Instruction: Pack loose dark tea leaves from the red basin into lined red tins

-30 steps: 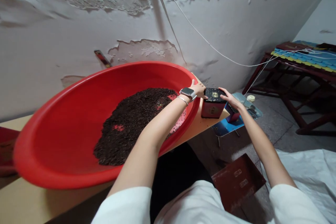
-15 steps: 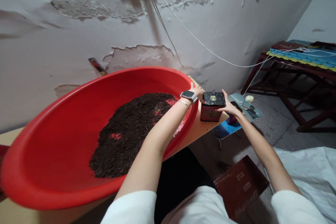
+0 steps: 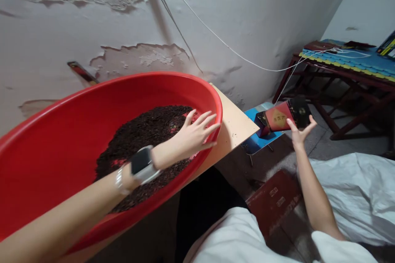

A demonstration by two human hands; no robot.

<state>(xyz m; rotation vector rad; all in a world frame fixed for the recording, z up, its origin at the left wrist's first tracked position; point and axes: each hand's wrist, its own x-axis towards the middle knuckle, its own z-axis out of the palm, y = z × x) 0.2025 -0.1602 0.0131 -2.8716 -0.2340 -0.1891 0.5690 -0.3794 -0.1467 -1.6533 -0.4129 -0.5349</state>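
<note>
The red basin (image 3: 77, 131) of dark tea leaves (image 3: 145, 139) sits tilted on the surface (image 3: 234, 125). The left hand (image 3: 194, 133) has let go of the tin, fingers spread over the leaves. The right hand (image 3: 299, 133) has lifted the tea tin (image 3: 282, 117) off the surface, fingers gripping it sideways over the floor.

Bench (image 3: 234, 125): light wood top against the wall. Red basin (image 3: 77, 131) of dark loose leaves (image 3: 145, 135) sits on it; right corner bare.
</note>
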